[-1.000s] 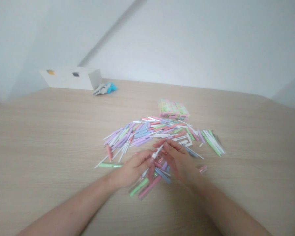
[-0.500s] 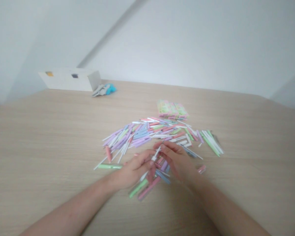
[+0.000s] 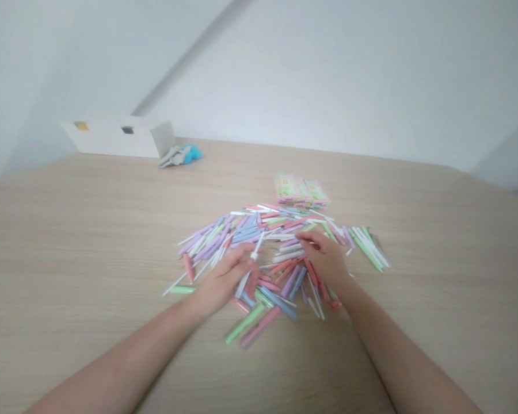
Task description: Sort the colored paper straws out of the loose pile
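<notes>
My left hand [image 3: 231, 276] pinches a slim white pen-like stick [image 3: 259, 244] with a wider collar, tilted upward over the pile. My right hand [image 3: 326, 256] reaches over the right part of the pile, its fingers bent and close together at the white pieces; what lies between the fingertips is hidden. Around both hands spreads a loose pile of slim sticks and tubes [image 3: 246, 233] in purple, blue, green, red and white. Nearest to me lie a green tube [image 3: 244, 324] and a pink tube [image 3: 261, 328].
Behind the pile stands a stack of green and pink printed packs [image 3: 300, 190]. A separate row of green and white sticks [image 3: 369, 247] lies to the right. At the back left are a white box [image 3: 116, 138] and a grey and blue crumpled item [image 3: 181, 155], against the wall.
My right hand has left the white stick and moved right and slightly forward onto the pile. My left hand has shifted left and forward, still holding the stick.
</notes>
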### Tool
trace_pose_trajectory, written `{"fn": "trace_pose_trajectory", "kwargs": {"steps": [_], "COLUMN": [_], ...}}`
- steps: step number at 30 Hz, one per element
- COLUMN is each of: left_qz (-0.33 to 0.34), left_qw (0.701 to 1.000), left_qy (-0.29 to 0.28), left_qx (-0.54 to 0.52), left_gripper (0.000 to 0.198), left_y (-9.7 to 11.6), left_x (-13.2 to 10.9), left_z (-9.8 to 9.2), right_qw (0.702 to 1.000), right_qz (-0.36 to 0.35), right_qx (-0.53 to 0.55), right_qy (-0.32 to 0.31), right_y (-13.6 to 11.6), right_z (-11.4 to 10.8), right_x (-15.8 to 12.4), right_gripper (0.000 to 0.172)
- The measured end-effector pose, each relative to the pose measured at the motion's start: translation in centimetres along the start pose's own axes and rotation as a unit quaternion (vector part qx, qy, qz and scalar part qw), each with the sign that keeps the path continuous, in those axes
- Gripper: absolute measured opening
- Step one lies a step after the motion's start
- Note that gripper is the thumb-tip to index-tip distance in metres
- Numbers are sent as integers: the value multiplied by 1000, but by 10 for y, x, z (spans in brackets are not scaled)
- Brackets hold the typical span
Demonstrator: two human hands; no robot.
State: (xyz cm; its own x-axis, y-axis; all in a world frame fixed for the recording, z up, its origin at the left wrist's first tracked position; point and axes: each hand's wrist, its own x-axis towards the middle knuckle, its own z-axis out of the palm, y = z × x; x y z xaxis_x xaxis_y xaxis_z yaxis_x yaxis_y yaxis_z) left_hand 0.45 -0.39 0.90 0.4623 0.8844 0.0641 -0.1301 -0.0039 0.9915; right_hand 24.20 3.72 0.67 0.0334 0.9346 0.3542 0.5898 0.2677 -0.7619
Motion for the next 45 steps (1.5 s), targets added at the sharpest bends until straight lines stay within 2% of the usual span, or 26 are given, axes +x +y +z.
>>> {"fn": "trace_pose_trajectory", "kwargs": {"steps": [3, 6, 12, 21, 28, 33, 39, 45], "left_qz": [-18, -26, -6, -1, 19, 16, 10, 3], "left_qw": [1000, 999, 996, 991, 989, 988, 989, 992], "left_qy": [19, 32, 63, 118, 126, 135, 134, 104], "left_qx": [-15, -25, -59, -66, -72, -72, -68, -71], "left_gripper": [30, 30, 30, 20, 21, 24, 25, 26], "left_y": [0, -1, -3, 2, 1, 0, 2, 4], "left_x": [-1, 0, 4, 7, 10, 11, 11, 10], "left_z": [0, -1, -7, -10, -14, -14, -13, -13], "right_qw": [989, 977, 971, 971, 972, 964, 947, 945], "right_qz": [-79, -113, -123, -126, -137, -147, -166, -162], "right_qx": [-116, -167, -186, -168, -155, -197, -232, -226], "right_qy": [-44, -71, -87, -111, -115, -97, -146, -170], "right_y": [13, 19, 20, 24, 21, 12, 8, 9], "right_z": [5, 8, 9, 11, 11, 18, 40, 49], "right_x": [1, 0, -2, -1, 0, 17, 48, 57], "right_gripper": [25, 25, 23, 32, 34, 29, 23, 22]}}
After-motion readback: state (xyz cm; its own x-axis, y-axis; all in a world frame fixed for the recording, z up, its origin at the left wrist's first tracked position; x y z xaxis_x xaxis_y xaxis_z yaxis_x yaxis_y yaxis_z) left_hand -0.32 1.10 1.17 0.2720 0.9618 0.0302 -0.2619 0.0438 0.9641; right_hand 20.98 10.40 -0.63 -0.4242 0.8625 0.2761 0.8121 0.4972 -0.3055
